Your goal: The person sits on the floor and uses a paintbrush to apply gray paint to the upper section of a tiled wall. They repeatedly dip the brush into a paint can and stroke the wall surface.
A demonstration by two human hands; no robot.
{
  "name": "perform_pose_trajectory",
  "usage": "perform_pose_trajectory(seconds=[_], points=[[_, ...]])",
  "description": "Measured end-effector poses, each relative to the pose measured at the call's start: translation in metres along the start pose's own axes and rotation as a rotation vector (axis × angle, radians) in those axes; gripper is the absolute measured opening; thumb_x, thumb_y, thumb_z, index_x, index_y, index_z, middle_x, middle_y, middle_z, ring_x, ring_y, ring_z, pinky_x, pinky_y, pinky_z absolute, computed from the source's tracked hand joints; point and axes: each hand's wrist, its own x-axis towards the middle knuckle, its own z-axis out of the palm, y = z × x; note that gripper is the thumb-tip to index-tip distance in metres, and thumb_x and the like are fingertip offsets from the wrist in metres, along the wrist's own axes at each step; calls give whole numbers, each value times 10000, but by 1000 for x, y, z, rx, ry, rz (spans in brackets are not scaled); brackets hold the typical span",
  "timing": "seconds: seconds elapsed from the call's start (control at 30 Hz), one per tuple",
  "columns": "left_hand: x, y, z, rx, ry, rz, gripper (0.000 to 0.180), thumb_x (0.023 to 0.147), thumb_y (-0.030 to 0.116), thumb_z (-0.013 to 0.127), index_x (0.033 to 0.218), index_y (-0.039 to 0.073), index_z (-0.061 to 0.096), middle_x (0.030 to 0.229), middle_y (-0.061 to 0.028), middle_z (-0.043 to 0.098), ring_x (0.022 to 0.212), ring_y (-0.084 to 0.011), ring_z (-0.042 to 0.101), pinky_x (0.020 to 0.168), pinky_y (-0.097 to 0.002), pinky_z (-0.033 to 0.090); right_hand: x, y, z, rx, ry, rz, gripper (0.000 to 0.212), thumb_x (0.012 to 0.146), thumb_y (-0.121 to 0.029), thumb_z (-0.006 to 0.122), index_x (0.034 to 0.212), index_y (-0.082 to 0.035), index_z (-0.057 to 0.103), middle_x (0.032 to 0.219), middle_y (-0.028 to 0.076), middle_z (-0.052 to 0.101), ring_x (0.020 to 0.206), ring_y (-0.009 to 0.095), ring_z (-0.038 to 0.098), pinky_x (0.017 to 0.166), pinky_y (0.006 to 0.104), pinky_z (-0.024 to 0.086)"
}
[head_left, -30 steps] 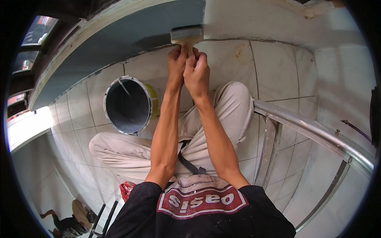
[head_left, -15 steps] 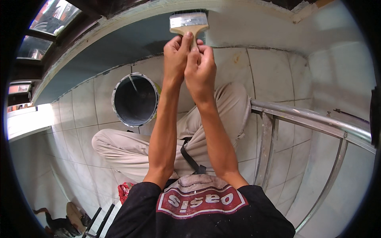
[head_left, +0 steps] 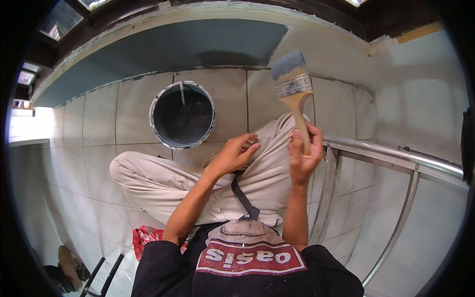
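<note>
My right hand (head_left: 304,159) grips the wooden handle of a wide flat paintbrush (head_left: 297,94), its bristles pointing up and coated with grey paint. My left hand (head_left: 236,154) holds nothing; its fingers are loosely bent and apart, over my crossed legs. A round paint bucket (head_left: 152,124) stands on the tiles to the left of that hand, its rim smeared with paint. Grey paint lines its inside, and a thin stick leans at its far edge. Beyond the bucket, the low wall carries a fresh grey painted area (head_left: 163,49) that ends in a ragged edge against bare off-white wall (head_left: 341,57).
A metal ladder-like frame (head_left: 376,154) lies close on my right. Dark wooden window frames (head_left: 64,37) run along the far left. A red plastic bag (head_left: 144,240) sits by my left side, with dark bars (head_left: 101,277) and shoes (head_left: 69,265) behind it.
Both hands were together on the brush at the wall. Now my left hand has let go and come down, while my right hand has drawn the brush back and to the right.
</note>
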Motion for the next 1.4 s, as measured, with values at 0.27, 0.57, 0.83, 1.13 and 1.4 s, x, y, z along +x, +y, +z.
perform_pose_trajectory(seconds=[0.27,0.57,0.83,1.13,1.4], points=[[9,-65,-21,258,326,-53,478,997,309,682,1349,-6,612,1357,-246,644,1203,-331,662,1015,-441,507,22,-58,31,-16,38,-272,332,1027,-170,641,1224,97,624,791,174,721,583,203,675,551,297,563],[23,-97,4,12,437,0,508,972,303,651,1386,28,547,1343,-232,615,1306,-409,558,1099,-498,417,-7,-61,157,-122,-247,-6,186,1017,-85,657,1137,53,627,703,103,676,543,112,634,472,227,491],[31,-74,-2,-44,781,207,397,957,286,661,1288,67,633,1188,-158,685,1141,-361,638,965,-495,484,-4,-14,192,-458,-342,-104,181,1052,-144,645,1092,33,638,710,68,673,534,77,607,468,222,472],[28,-68,-6,-179,798,235,207,965,232,639,1121,99,664,1051,-104,696,1035,-314,659,891,-465,487,-2,18,203,-615,-401,-216,211,1050,-188,661,1076,22,659,693,48,674,527,59,595,463,224,453],[30,-67,-9,-210,861,279,248,965,231,649,1167,88,669,1096,-122,701,1083,-329,657,928,-470,486,-1,18,206,-602,-420,-203,204,1053,-180,653,1076,22,661,702,47,677,548,60,598,469,222,453]])
